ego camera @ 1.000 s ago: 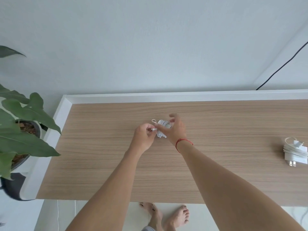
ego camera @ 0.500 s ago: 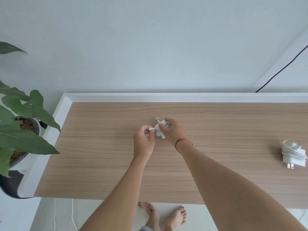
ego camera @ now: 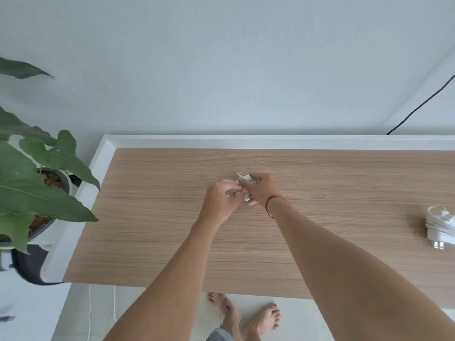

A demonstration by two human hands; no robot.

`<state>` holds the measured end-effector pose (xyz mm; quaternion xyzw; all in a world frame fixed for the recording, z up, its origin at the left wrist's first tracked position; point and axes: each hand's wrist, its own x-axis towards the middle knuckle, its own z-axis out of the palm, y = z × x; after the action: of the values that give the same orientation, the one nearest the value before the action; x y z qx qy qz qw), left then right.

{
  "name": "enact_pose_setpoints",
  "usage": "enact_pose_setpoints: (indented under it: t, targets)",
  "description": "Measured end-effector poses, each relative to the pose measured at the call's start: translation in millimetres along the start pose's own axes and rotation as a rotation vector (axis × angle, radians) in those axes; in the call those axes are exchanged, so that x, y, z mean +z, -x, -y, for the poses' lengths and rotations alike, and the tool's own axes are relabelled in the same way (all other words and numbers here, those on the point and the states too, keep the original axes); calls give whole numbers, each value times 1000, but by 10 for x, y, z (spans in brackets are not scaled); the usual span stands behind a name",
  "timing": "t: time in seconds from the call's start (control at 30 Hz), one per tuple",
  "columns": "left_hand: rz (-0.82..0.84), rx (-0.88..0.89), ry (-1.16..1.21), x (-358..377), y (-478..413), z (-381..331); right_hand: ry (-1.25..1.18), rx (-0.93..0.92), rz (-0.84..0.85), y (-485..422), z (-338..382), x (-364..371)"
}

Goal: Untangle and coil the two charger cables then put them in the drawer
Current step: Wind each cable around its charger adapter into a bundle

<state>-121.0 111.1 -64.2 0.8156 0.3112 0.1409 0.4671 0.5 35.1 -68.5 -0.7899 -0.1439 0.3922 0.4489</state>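
The long wood-grain worktop [ego camera: 152, 237] takes up most of the scene. A raised white rim [ego camera: 221, 141] frames its back and left sides, set against the pale wall. Both grips work over the middle of the worktop, closer to the back rim than to the front edge. A broad stretch of wood lies between them and either end.

Beyond the left rim, well apart from the grips, stands a big-leafed green plant in a grey pot [ego camera: 37, 193]. From where I look, one leaf tip overlaps the rim.

Far to the right of the grips lies a white charger brick wound with its own cable [ego camera: 440, 227], prongs towards the front edge. Behind it, a thin black wire [ego camera: 418, 107] runs down the wall to the back rim.

The right hand [ego camera: 263, 190] is curled over the small white coiled charger cable [ego camera: 243, 178], its grip closed round the bundle. I cannot tell whether the bundle rests on the wood or sits just above it. The left hand [ego camera: 220, 200] is pressed up against the right, its fingertips drawn together in a tight pinch on the bundle's left side. One small loop pokes out past the right hand's fingers toward the back rim.

A red string bracelet [ego camera: 270, 205] circles the right wrist. On the near side of the grips, past the front edge, bare feet [ego camera: 246, 316] stand on the pale floor.
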Motion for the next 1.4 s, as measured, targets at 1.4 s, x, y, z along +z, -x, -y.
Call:
enact_pose_setpoints:
  t: [1.4]
  targets:
    - [-16,35,-31,-10,125,-111,-74,83,-36,-48,-5,27]
